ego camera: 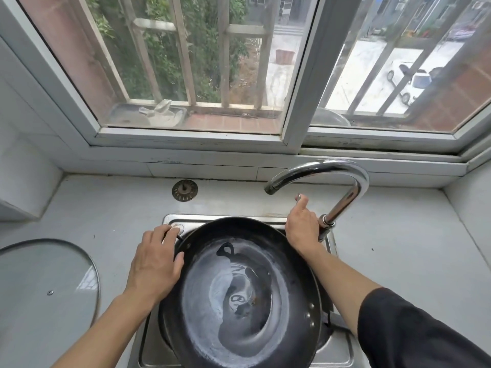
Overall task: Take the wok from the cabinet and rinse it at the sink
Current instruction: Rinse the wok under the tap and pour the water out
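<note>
Wok [239,296]: dark metal, dull worn interior, wet sheen at centre (greyish scuffed ring around it). Faucet [342,181]: polished chrome, mirror-glossy. Sink [170,349]: brushed steel. Lid [45,277]: clear glass, metal rim. Bench [119,208]: smooth pale matt surface.

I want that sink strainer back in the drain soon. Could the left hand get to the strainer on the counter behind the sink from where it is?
Probably yes. The left hand rests on the wok's left rim, and the strainer lies beyond it on bare countertop, nothing between them. The faucet stands off to the right.
</note>
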The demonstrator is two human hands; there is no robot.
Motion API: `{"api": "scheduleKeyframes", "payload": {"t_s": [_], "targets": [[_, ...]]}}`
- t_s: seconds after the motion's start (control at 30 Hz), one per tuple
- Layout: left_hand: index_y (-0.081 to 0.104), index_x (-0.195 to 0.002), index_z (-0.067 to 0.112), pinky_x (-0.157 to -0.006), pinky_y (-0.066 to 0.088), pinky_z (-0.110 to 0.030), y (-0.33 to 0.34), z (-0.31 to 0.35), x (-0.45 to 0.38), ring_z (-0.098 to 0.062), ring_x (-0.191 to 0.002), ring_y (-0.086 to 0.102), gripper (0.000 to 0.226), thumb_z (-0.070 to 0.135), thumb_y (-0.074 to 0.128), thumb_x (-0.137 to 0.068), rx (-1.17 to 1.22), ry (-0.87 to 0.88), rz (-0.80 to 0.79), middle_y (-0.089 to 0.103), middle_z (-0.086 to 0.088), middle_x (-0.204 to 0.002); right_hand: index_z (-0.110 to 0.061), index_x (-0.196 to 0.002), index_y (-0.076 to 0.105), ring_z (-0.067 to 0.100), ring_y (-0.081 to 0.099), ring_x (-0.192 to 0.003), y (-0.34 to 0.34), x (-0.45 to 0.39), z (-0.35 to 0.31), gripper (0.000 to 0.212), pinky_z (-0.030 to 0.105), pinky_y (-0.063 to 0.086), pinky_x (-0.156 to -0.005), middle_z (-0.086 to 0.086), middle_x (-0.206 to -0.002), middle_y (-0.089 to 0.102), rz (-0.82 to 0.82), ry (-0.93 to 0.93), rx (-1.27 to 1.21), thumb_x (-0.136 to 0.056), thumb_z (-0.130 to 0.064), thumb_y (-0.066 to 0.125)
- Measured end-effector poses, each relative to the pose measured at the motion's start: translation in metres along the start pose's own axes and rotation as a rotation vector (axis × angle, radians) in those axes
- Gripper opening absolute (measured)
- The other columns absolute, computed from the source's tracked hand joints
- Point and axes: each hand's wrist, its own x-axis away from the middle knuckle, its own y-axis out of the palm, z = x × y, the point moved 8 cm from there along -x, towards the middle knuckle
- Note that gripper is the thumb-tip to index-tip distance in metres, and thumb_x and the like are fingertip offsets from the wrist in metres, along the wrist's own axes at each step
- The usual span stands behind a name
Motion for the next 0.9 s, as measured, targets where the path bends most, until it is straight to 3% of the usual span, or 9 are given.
{"api": "scheduleKeyframes", "payload": {"t_s": [0.57, 0.9], "targets": [[0.059, -0.123, 0.005, -0.078, 0.054, -0.046, 0.0026, -0.0007, -0.0002, -0.034, -0.098, 0.054, 0.06, 0.008, 0.083, -0.068, -0.008, 0.043, 0.009, 0.057, -0.015, -0.12, -0.008, -0.129, 0.024, 0.036, 0.055, -0.072, 0.0009, 0.0001, 0.0003, 0.039, 0.041, 0.038, -0.064, 0.014, -0.076, 0.062, -0.005, 0.003, -0.038, -0.091, -0.005, 0.03], [0.061, -0.122, 0.008, -0.078, 0.054, -0.044, -0.0002, 0.0024, 0.0016, -0.033, -0.101, 0.054, 0.052, 0.01, 0.079, -0.073, -0.029, 0.04, -0.013, 0.057, -0.014, -0.122, -0.009, -0.133, 0.024, 0.038, 0.056, -0.076, 0.0019, 0.0019, 0.0, 0.042, 0.049, 0.048, -0.073, 0.018, -0.08, 0.065, -0.043, -0.009, -0.02, -0.091, -0.005, 0.029]]}}
